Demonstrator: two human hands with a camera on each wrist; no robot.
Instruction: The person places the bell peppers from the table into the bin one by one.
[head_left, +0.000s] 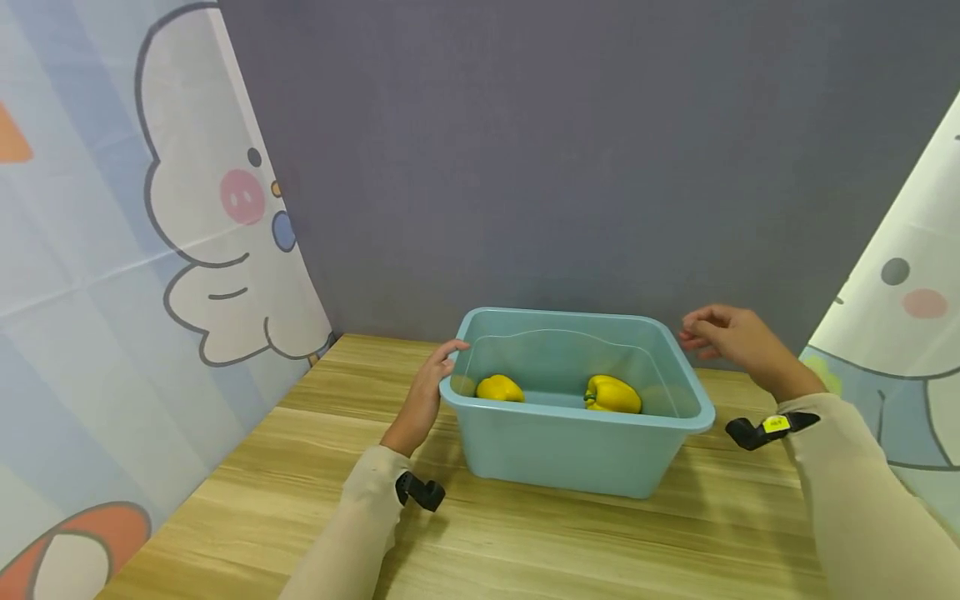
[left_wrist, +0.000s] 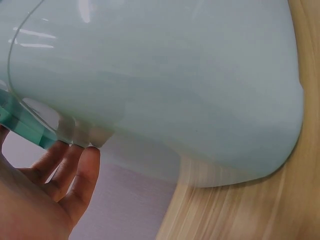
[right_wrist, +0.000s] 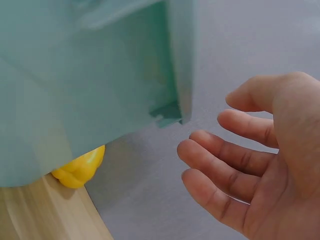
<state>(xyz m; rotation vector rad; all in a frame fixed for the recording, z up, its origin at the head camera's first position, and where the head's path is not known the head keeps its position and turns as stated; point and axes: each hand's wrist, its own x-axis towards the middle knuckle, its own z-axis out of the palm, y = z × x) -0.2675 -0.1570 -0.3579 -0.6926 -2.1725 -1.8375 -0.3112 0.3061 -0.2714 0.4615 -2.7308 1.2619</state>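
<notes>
A pale teal plastic bin [head_left: 562,446] stands on the wooden table, two yellow bell peppers [head_left: 613,394] lying apart on its floor. My left hand [head_left: 427,390] holds the bin's left rim; in the left wrist view several fingertips [left_wrist: 87,162] press up against the rim from outside and below. Off the bin's right rim, my right hand [head_left: 731,337] hovers in the air with loosely bent fingers and nothing in them. Another yellow bell pepper [right_wrist: 80,167] shows past the bin's lower edge in the right wrist view, on the table; the bin partly hides it.
A dark grey panel [head_left: 525,167] rises right behind the bin at the table's back edge. Printed cartoon curtains [head_left: 90,275] flank the left and right sides. The wooden table [head_left: 300,483] extends in front of the bin.
</notes>
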